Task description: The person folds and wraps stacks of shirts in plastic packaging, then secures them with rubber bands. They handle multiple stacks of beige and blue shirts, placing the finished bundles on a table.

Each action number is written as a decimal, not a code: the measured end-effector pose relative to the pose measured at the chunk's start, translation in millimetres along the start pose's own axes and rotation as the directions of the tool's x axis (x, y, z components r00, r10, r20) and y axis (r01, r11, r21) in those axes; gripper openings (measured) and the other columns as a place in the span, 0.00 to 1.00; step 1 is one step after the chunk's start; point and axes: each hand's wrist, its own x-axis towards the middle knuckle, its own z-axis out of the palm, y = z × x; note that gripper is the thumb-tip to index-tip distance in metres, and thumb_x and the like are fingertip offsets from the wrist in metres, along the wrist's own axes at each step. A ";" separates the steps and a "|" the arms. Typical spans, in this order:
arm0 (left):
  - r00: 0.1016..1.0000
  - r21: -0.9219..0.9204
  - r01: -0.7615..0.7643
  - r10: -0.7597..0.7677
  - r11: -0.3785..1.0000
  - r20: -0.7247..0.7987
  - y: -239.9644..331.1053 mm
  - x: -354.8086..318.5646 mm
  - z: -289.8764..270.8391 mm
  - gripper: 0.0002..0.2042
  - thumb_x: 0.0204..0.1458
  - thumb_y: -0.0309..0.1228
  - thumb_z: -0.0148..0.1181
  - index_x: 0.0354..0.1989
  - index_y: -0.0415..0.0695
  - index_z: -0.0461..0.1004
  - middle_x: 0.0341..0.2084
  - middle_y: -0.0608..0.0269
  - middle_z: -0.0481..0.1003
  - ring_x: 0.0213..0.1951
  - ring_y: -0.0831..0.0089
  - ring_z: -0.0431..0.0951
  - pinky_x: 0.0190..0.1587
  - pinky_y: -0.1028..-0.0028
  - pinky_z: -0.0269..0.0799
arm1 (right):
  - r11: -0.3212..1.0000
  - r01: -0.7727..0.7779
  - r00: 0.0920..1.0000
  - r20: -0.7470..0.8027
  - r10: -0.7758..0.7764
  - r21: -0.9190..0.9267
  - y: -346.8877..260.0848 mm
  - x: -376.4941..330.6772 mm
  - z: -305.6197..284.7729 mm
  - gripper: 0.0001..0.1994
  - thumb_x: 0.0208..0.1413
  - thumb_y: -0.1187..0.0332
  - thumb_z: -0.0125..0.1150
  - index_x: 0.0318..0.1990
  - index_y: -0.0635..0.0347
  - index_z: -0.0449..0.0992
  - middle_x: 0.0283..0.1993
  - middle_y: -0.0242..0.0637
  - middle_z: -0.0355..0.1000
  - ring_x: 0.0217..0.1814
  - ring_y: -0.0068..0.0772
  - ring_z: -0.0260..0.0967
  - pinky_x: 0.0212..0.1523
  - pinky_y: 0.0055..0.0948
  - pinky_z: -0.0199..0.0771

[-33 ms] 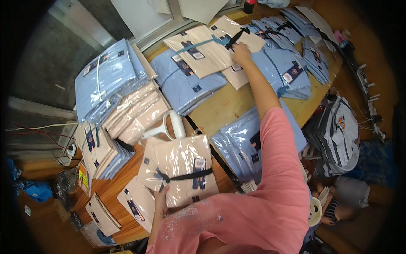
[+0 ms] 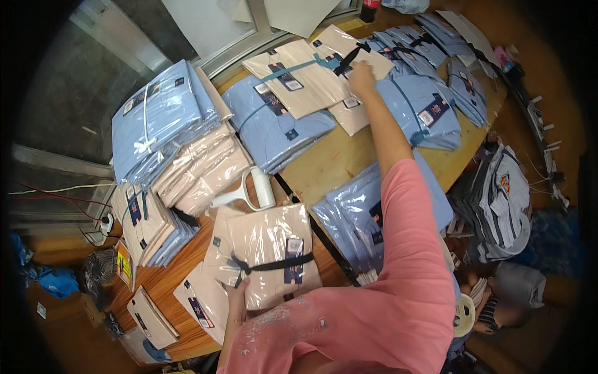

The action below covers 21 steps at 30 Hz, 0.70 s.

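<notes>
Under the left fingers [image 2: 245, 285], a bench [image 2: 202, 246] of streaked brown wood is seen; past a dark gap, paler wood [image 2: 311, 167] is reached, with metal-framed glass [image 2: 215, 25] behind. A beige shirt bundle [image 2: 268, 227], squarish and wrapped in shiny, creased plastic, is touched by the left fingers at its near edge, beside a knotted black cloth strip [image 2: 280, 264]; whether anything is pinched cannot be told. The blurred right fingers [image 2: 361, 73] are held over a flat beige packet [image 2: 341, 38], their grip unclear. Smooth blue packets [image 2: 408, 100] are stacked just right of them.
</notes>
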 end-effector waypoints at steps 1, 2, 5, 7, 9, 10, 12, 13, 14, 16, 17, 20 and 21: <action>0.997 0.047 -0.073 0.072 0.996 0.007 3.4 -4.0 1.4 0.45 0.42 0.21 0.62 0.65 0.41 0.37 0.60 0.52 0.53 0.60 0.60 0.55 0.61 0.68 0.49 | 0.996 -0.064 0.993 -0.107 0.058 -0.060 31.5 23.1 22.2 0.14 0.47 0.71 0.53 0.43 0.66 0.71 0.49 0.51 0.67 0.50 0.48 0.66 0.48 0.43 0.69; 0.971 0.082 -0.189 0.199 0.978 -0.132 3.6 -11.9 5.5 0.43 0.43 0.22 0.62 0.65 0.40 0.39 0.59 0.51 0.54 0.59 0.60 0.55 0.61 0.68 0.50 | 0.988 -0.151 0.987 -0.068 0.148 -0.032 49.8 30.9 31.5 0.16 0.48 0.68 0.55 0.44 0.67 0.71 0.51 0.51 0.66 0.51 0.49 0.66 0.50 0.44 0.68; 0.846 0.317 -0.377 0.463 0.870 -0.266 5.1 -23.6 16.9 0.39 0.43 0.24 0.63 0.63 0.38 0.45 0.56 0.50 0.56 0.58 0.61 0.57 0.59 0.68 0.53 | 0.772 -0.629 0.774 -0.025 0.633 0.088 38.3 36.8 20.5 0.29 0.42 0.57 0.67 0.46 0.73 0.69 0.51 0.54 0.66 0.54 0.50 0.66 0.53 0.41 0.67; 0.902 0.503 -0.383 0.431 0.775 0.021 14.1 -12.2 28.3 0.37 0.43 0.26 0.65 0.61 0.37 0.49 0.55 0.50 0.56 0.57 0.62 0.57 0.57 0.67 0.57 | 0.683 -0.706 0.695 0.001 0.719 0.186 44.4 50.0 18.6 0.33 0.36 0.56 0.71 0.45 0.75 0.69 0.48 0.55 0.68 0.53 0.47 0.67 0.52 0.38 0.68; 0.876 0.716 -0.376 0.478 0.589 0.067 31.9 1.8 45.5 0.35 0.39 0.28 0.69 0.56 0.35 0.56 0.50 0.50 0.63 0.50 0.65 0.64 0.51 0.70 0.63 | 0.561 -0.703 0.656 0.093 0.749 0.438 76.1 64.2 34.5 0.35 0.31 0.57 0.75 0.45 0.76 0.70 0.46 0.56 0.70 0.51 0.43 0.69 0.51 0.35 0.69; 0.910 0.620 -0.366 0.405 0.694 0.083 44.5 12.7 49.0 0.34 0.39 0.28 0.69 0.55 0.35 0.58 0.47 0.51 0.66 0.48 0.67 0.66 0.49 0.71 0.64 | 0.457 -0.637 0.662 0.139 0.736 0.621 118.2 83.5 47.3 0.34 0.30 0.59 0.75 0.44 0.76 0.70 0.45 0.55 0.70 0.50 0.41 0.70 0.50 0.33 0.70; 0.974 0.448 -0.224 0.213 0.866 0.077 49.1 16.3 42.6 0.28 0.40 0.29 0.69 0.50 0.35 0.63 0.35 0.57 0.73 0.37 0.73 0.72 0.44 0.76 0.67 | 0.118 -0.549 0.637 0.323 0.700 0.827 112.4 93.8 52.3 0.28 0.32 0.66 0.74 0.43 0.74 0.72 0.42 0.48 0.73 0.44 0.33 0.71 0.45 0.30 0.71; 0.982 0.407 -0.189 0.176 0.894 0.069 48.4 14.3 42.1 0.26 0.42 0.28 0.68 0.49 0.35 0.64 0.35 0.59 0.74 0.37 0.74 0.72 0.42 0.77 0.67 | 0.049 -0.383 0.764 0.287 0.577 0.923 87.7 92.8 29.8 0.24 0.36 0.70 0.71 0.42 0.73 0.72 0.41 0.45 0.73 0.41 0.33 0.71 0.42 0.29 0.71; 0.987 0.367 -0.159 0.141 0.917 0.076 49.2 11.4 40.8 0.25 0.43 0.28 0.67 0.49 0.35 0.64 0.34 0.60 0.74 0.36 0.75 0.72 0.41 0.78 0.67 | -0.051 -0.209 0.862 0.208 0.462 0.977 67.3 83.1 -3.6 0.19 0.40 0.73 0.69 0.41 0.73 0.73 0.39 0.43 0.74 0.39 0.33 0.71 0.39 0.28 0.72; 0.975 0.181 -0.218 0.206 0.959 0.082 46.9 2.7 43.4 0.21 0.49 0.27 0.61 0.51 0.37 0.63 0.38 0.61 0.73 0.40 0.75 0.71 0.43 0.78 0.65 | 0.174 -0.047 0.951 -0.009 0.310 0.984 35.5 69.6 -75.6 0.16 0.44 0.73 0.66 0.41 0.70 0.73 0.39 0.41 0.74 0.39 0.32 0.71 0.38 0.29 0.72; 0.977 0.087 -0.215 0.214 0.973 0.019 46.2 0.0 48.5 0.22 0.50 0.27 0.60 0.53 0.38 0.62 0.41 0.60 0.71 0.42 0.74 0.70 0.45 0.77 0.64 | 0.307 0.056 0.955 -0.141 0.261 0.950 26.5 61.9 -103.3 0.16 0.45 0.73 0.65 0.43 0.69 0.72 0.39 0.41 0.74 0.40 0.32 0.72 0.39 0.29 0.72; 0.972 -0.146 -0.216 0.198 0.965 -0.127 37.8 -7.8 51.5 0.24 0.53 0.28 0.55 0.58 0.40 0.57 0.50 0.58 0.65 0.51 0.70 0.64 0.53 0.72 0.57 | 0.543 0.318 0.911 -0.409 0.052 0.777 1.9 17.3 -181.8 0.20 0.50 0.65 0.59 0.49 0.64 0.68 0.44 0.44 0.71 0.42 0.39 0.71 0.41 0.35 0.71; 0.969 -0.192 -0.230 0.206 0.954 -0.140 35.1 -7.8 52.2 0.24 0.53 0.28 0.56 0.58 0.40 0.56 0.50 0.58 0.65 0.50 0.69 0.64 0.54 0.72 0.57 | 0.542 0.382 0.893 -0.450 -0.007 0.749 -8.3 -9.2 -212.1 0.23 0.51 0.59 0.55 0.53 0.61 0.65 0.48 0.46 0.68 0.43 0.46 0.69 0.42 0.41 0.70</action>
